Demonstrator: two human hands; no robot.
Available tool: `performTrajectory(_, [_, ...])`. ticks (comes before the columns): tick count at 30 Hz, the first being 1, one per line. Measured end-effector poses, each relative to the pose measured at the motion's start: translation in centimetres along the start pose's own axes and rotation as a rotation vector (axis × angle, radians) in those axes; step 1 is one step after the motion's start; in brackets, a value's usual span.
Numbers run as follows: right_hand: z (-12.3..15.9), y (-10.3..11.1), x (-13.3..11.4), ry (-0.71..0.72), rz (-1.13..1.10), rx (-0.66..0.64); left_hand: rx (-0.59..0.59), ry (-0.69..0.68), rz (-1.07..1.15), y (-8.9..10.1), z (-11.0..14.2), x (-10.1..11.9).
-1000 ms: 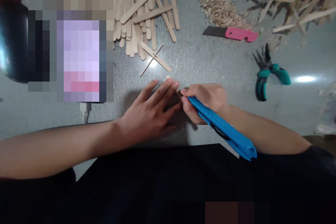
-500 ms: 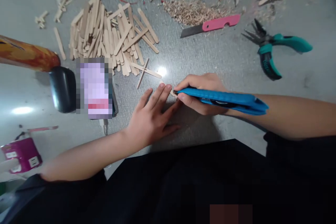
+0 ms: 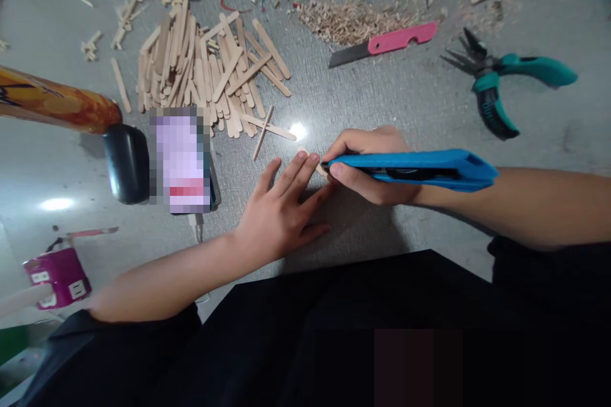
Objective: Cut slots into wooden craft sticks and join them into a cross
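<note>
The wooden stick (image 3: 322, 171) lies flat on the table (image 3: 267, 229) between the two hands, partly under the fingertips of the left hand (image 3: 289, 206), which comes in from 8 o'clock. The right hand (image 3: 380, 192) is at 3 o'clock of the stick, very near the left fingertips. The stick slants from about 11 o'clock down toward 5 o'clock. It is pale, flat and narrow, with one end peeking out past the fingers at 11 o'clock and a short stretch showing beside the cutter's tip; the rest is hidden.

The left hand is open, palm down and fingers spread, its two middle fingertips resting on the stick. The right hand is closed around a blue cutter (image 3: 429, 168), its dark tip at the stick and its long, slotted handle reaching back toward 3 o'clock. Whether the blade has cut into the wood cannot be told.

At 10 o'clock of the stick, a thin stick (image 3: 260, 141) crosses a flat stick (image 3: 283, 132), near a heap of sticks (image 3: 176, 63). A pink-handled knife (image 3: 401, 38) lies at 1 o'clock.
</note>
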State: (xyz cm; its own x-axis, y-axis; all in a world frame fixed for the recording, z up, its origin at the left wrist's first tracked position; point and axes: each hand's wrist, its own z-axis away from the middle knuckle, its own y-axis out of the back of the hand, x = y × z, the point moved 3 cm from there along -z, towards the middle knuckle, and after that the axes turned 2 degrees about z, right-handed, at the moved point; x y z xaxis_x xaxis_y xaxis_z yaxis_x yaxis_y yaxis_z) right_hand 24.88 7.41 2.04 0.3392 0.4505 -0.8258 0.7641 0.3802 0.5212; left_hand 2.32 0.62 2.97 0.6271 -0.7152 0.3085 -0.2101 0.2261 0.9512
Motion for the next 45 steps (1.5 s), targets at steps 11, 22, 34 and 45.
performTrajectory(11, [-0.2, 0.8, -0.8, -0.111, -0.009, -0.110, 0.026, -0.073, 0.094, -0.3, 0.1, 0.1])
performTrajectory(22, [0.4, 1.3, -1.4, -0.127, 0.061, -0.050, 0.002, -0.054, 0.115, -0.5, 0.1, 0.1])
performTrajectory(34, [-0.1, 1.1, -1.0, -0.151, -0.068, -0.058, 0.004, -0.059, 0.095, -1.1, 0.2, 0.1])
performTrajectory(45, [0.5, 1.4, -0.9, -0.199, -0.054, -0.004, -0.018, -0.043, 0.085, -1.0, 0.1, 0.1])
